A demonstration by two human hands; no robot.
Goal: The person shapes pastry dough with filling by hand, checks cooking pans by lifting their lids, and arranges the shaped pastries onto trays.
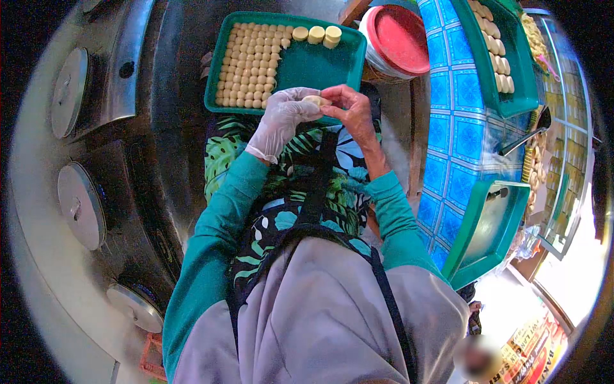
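Observation:
My left hand (280,120), in a clear plastic glove, pinches a small pale piece of dough (314,100). From the other side my bare right hand (355,112) has its thumb and fingers closed on the same piece, which the fingers partly cover. Just beyond both hands lies a green tray (313,70). Tight rows of small round dough balls (249,64) fill its left side. Several thicker yellow dough discs (316,34) sit along its far edge, some of them stacked.
To the right, a blue tiled table (446,141) holds a green tray of shaped dough pieces (502,64), another green tray (489,224) and a dark-handled tool (524,139). A red-lidded bucket (400,38) stands behind. Round metal lids (82,205) line the left.

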